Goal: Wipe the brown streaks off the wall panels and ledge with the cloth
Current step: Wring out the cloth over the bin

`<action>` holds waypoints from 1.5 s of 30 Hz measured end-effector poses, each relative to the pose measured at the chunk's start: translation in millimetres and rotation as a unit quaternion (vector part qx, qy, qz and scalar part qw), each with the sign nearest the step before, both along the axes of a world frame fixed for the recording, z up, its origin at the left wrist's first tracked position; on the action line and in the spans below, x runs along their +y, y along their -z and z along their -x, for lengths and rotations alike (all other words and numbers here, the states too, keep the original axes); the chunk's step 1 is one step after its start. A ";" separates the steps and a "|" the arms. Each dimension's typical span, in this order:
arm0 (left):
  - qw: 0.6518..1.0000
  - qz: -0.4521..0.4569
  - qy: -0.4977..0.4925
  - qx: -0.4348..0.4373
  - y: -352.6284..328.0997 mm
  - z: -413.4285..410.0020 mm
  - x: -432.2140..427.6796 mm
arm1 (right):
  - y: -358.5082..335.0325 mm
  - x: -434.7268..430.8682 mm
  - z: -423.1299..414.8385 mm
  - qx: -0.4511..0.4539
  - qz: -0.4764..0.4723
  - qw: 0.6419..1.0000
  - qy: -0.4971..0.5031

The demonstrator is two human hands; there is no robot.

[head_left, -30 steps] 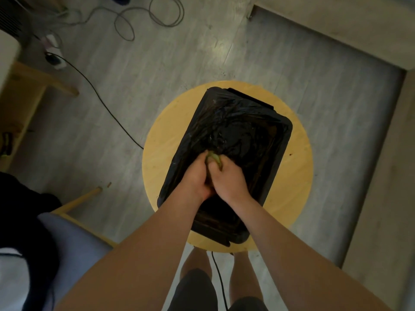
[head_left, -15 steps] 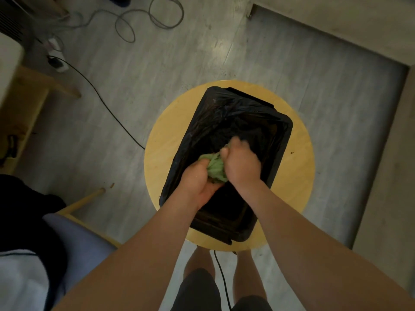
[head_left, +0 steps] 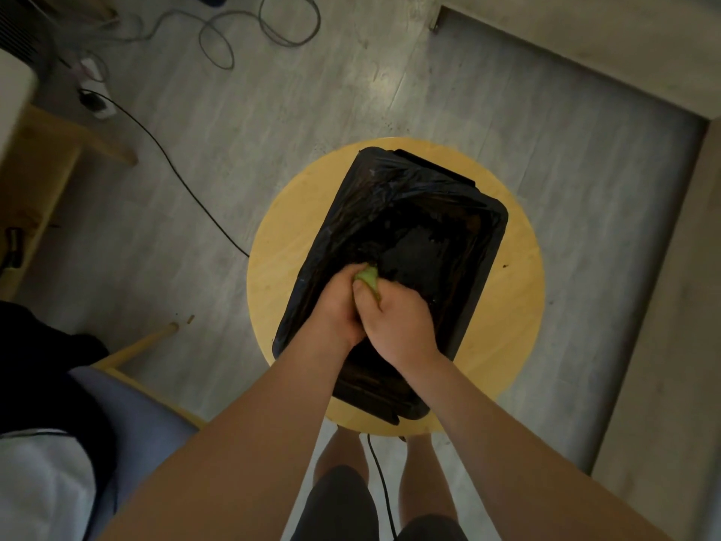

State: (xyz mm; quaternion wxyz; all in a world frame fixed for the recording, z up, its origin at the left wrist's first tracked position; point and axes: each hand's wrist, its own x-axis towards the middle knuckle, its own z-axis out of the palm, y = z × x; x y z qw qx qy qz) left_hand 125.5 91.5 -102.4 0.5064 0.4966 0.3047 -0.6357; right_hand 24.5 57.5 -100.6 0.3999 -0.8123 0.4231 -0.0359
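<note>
A green cloth is bunched tight between both my hands, and only a small lump of it shows above them. My left hand and my right hand grip it together, pressed against each other. They are over a black tub lined with a black plastic bag, which holds dark liquid. The tub stands on a round wooden stool. No wall panel streaks or ledge show in the head view.
A black cable runs across the grey floor to the stool. Coiled cables lie at the far side. A wooden shelf stands left, and a chair with a blue seat is at my near left. Pale wall panels rise on the right.
Half a second ago the cloth showed wider between my hands, held a little higher. Now both hands have closed tight round it again, lower in the tub.
</note>
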 end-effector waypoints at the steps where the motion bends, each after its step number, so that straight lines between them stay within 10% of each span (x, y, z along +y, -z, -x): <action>1: 1.000 -0.004 0.007 -0.003 0.3 -2.2 -0.2 | -5.3 2.1 1.8 -0.021 0.020 1.000 -0.010; 13: 0.995 0.011 -0.011 -0.103 -4.3 13.3 2.4 | 18.6 -53.4 -20.0 0.248 0.112 0.962 0.025; 17: 0.995 -0.026 -0.005 -0.097 5.3 16.9 15.4 | 28.2 -52.3 -20.4 0.201 0.067 0.964 0.160; 23: 0.999 -0.015 -0.034 -0.024 2.3 18.5 4.0 | 26.9 -22.1 -10.8 0.161 -0.077 0.980 0.089; 30: 0.997 -0.029 0.036 -0.057 -3.9 0.5 -5.7 | -13.7 4.5 4.1 -0.015 0.084 0.996 -0.005; 40: 0.992 0.026 0.024 -0.123 -9.9 11.5 -2.4 | 30.1 -48.8 -16.3 0.235 0.175 0.955 0.037; 45: 0.993 -0.020 0.053 -0.101 -10.5 7.3 3.8 | 38.2 -39.1 -18.3 0.199 0.013 0.969 0.144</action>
